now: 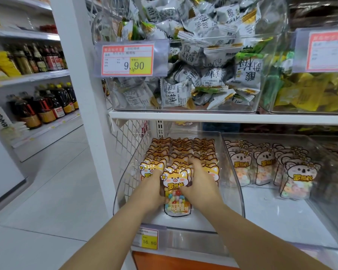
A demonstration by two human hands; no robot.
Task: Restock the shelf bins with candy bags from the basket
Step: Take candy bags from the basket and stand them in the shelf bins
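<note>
You've got the front candy bag (176, 191) standing upright, long axis running top to bottom: the fox face is at the top and turned toward you, and the clear pouch of coloured sweets is at the bottom. It sits at the front of the middle row in the clear bin (233, 184) on the lower shelf, its base on the bin floor.

Both hands are on it. Your left hand (152, 189) clasps the left edge, fingers curled in against the side of the bag. Your right hand (199, 183) closes on the right edge, and its fingers reach up and over the tops of the bags just behind. So the bag is squeezed between your two hands, with only its face and lower pouch showing.

Behind it, the rows of fox bags (183, 148) stand packed front to back, three across, all facing you. A price tag (147, 239) reading 16.80 sits on the bin's front edge.

Just to the right, a second clear bin (320, 152) holds koala bags (261, 164), also upright. Above, across the white shelf (222, 116), a big bin of grey wrapped sweets (193, 75) carries a 9.90 tag (128, 60). Off to your left, bottles (47, 106) line the far shelves.
</note>
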